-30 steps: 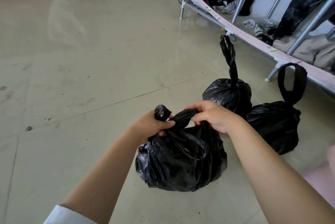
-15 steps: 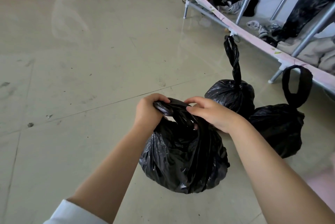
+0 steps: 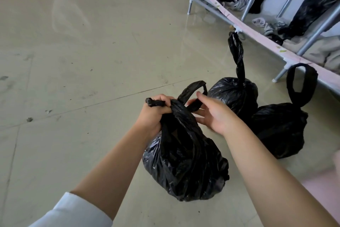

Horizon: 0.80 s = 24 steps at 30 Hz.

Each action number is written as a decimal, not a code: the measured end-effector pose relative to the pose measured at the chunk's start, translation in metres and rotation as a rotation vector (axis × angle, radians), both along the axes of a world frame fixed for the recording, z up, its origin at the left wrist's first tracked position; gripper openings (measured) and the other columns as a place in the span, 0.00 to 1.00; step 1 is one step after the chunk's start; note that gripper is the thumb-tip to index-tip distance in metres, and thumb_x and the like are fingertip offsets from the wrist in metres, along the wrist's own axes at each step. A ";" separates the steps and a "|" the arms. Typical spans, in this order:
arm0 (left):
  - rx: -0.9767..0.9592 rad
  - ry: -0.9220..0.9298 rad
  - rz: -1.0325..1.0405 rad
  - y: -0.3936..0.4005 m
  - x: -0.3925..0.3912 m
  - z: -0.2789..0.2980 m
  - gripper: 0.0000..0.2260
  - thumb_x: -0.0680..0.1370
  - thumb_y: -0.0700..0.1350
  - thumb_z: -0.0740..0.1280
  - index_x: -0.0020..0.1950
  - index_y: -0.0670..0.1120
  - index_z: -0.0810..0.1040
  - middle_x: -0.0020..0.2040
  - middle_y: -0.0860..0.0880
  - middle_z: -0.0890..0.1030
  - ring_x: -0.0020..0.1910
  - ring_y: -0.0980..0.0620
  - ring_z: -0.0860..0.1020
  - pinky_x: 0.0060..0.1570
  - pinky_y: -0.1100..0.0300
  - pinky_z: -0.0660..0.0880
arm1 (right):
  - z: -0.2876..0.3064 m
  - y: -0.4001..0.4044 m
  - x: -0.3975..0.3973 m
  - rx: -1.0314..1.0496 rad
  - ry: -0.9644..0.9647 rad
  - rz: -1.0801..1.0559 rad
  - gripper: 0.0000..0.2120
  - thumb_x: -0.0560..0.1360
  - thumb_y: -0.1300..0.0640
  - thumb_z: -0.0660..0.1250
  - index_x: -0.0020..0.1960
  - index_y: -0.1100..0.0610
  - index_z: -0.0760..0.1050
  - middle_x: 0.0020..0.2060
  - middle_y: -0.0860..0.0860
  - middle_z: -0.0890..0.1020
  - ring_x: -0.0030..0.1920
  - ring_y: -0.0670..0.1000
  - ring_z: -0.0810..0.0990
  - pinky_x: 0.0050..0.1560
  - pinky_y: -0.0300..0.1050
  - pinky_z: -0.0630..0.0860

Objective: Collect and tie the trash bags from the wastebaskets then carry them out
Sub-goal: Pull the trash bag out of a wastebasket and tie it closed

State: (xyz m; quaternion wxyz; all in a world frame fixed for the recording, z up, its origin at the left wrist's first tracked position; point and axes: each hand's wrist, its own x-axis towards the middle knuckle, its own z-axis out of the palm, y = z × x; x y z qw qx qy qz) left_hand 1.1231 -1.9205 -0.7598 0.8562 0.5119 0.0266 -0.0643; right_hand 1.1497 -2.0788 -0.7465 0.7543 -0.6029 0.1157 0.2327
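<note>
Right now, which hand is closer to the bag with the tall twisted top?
The right hand. It sits just in front of the bag with the tall twisted top, partly overlapping it in the picture. The left hand is farther away, gripping the neck of the front bag.

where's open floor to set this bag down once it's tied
Bare floor spreads left of the held bag, bordered by the left hand. The right side is crowded: two tied bags sit against the rack.
</note>
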 end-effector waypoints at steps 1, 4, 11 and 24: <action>-0.008 0.018 -0.015 0.001 0.001 -0.001 0.30 0.72 0.22 0.52 0.19 0.47 0.76 0.26 0.52 0.81 0.29 0.54 0.79 0.30 0.67 0.78 | 0.002 0.002 0.002 0.085 -0.012 -0.093 0.16 0.78 0.53 0.58 0.35 0.58 0.73 0.33 0.50 0.79 0.34 0.47 0.80 0.34 0.41 0.78; -0.144 0.080 -0.146 0.002 0.003 -0.001 0.28 0.81 0.42 0.51 0.25 0.46 0.80 0.36 0.50 0.85 0.43 0.50 0.79 0.50 0.56 0.76 | 0.009 0.005 0.006 0.570 -0.025 -0.292 0.14 0.79 0.55 0.52 0.36 0.57 0.66 0.34 0.52 0.79 0.43 0.49 0.80 0.53 0.48 0.74; -0.646 0.122 0.117 0.007 0.003 0.007 0.32 0.81 0.52 0.48 0.17 0.46 0.64 0.22 0.50 0.71 0.31 0.52 0.72 0.41 0.60 0.71 | 0.024 -0.004 0.001 0.483 -0.147 -0.237 0.17 0.75 0.60 0.47 0.30 0.55 0.65 0.12 0.46 0.61 0.14 0.45 0.55 0.19 0.30 0.59; 1.459 -0.071 -0.258 0.071 -0.041 -0.047 0.24 0.79 0.51 0.56 0.26 0.45 0.57 0.24 0.48 0.60 0.25 0.48 0.62 0.28 0.57 0.58 | -0.047 -0.060 -0.047 -1.401 -0.706 0.575 0.12 0.75 0.60 0.59 0.48 0.70 0.74 0.37 0.67 0.80 0.41 0.65 0.79 0.41 0.57 0.75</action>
